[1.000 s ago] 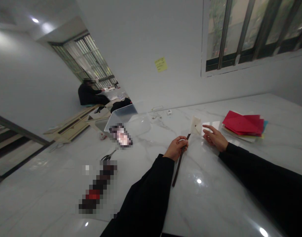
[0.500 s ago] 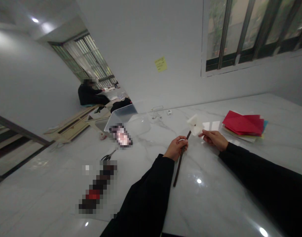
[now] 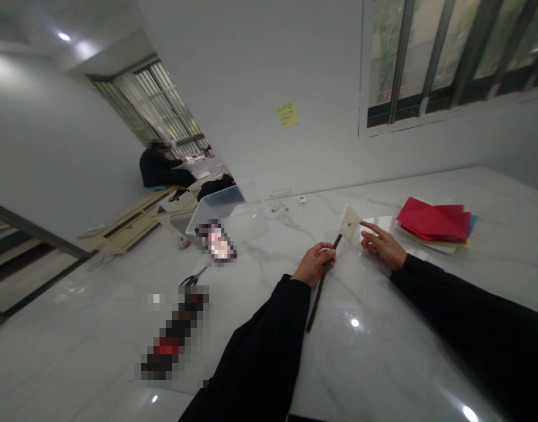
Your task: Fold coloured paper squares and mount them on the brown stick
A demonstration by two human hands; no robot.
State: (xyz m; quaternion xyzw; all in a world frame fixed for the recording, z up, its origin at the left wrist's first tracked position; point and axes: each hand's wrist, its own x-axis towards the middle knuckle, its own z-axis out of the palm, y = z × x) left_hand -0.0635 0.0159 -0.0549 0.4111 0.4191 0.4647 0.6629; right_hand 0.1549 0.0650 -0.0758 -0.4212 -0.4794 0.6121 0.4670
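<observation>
My left hand [image 3: 313, 265] grips a thin dark wooden stick [image 3: 322, 282] near its upper part, with the lower end reaching toward the table. A small square of white paper [image 3: 350, 223] sits on the stick's top end, with a dark dot at its centre. My right hand [image 3: 383, 247] hovers just to the right of the paper, with its fingers spread and its index finger close to the paper's edge. It holds nothing.
The white marble table [image 3: 383, 363] holds a stack of red and coloured paper [image 3: 433, 220], scissors [image 3: 193, 279], a clear plastic box [image 3: 216, 206] and two pixelated objects. A seated person [image 3: 159, 167] works farther back.
My right hand has let go of the white paper and moved slightly right, its fingers now apart. The paper now faces me more squarely on the stick.
</observation>
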